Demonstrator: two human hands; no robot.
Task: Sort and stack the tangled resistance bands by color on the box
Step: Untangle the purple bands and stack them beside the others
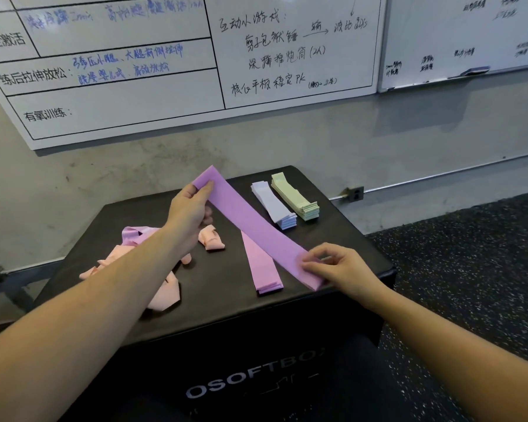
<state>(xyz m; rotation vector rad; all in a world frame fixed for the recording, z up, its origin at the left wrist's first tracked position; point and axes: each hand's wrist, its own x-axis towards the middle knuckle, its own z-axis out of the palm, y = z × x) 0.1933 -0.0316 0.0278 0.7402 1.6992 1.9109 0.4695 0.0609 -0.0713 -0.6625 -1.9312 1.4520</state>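
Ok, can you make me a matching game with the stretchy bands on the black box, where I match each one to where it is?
Things:
1. flat purple resistance band
2. neat stack of pale green bands
3. tangled heap of peach bands
4. neat stack of pale blue bands

Places:
A. loose on the left side of the box
B. held stretched between both hands
C. far corner, outermost on the right
D. just left of the green stack

Pairs: 1-B, 2-C, 3-A, 4-D
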